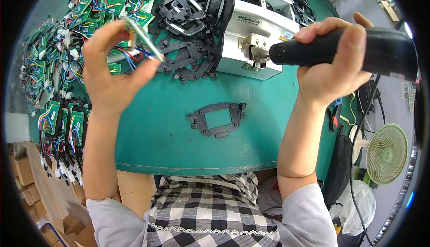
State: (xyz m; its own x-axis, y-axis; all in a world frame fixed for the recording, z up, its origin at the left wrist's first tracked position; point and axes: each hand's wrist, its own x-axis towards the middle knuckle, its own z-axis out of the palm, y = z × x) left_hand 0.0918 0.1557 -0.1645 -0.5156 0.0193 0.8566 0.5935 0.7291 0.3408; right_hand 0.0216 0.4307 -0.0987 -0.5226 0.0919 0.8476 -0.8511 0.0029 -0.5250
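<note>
closest up, a black power screwdriver (324,50) lies almost level in the right hand (322,74), over the right part of the green bench (152,135). far left, off the bench, cardboard boxes (24,171) stand low down. at the bench's left edge, a row of green boards (76,126) stands with coloured wires and white plugs, some hanging toward the near left corner. behind it, a big heap of wired boards (89,12) reaches up to the far left corner. the left hand (107,72) is raised in front of that heap, its thumb and fingers pinching one circuit board (145,41), seen nearly edge-on, with wires below it. next, toward the far edge, come piled black frames (183,12) and, nearer, flat black brackets (192,59). one loose black frame (219,132) lies flat by itself near the middle of the near edge. right of the piles sits a pale metal box (235,45). the screwdriver's tip is at the metal mouth on its front; contact is hard to tell. the right hand's fingers are wrapped round the screwdriver's body. beyond the bench's right edge stands a green fan (387,153).
</note>
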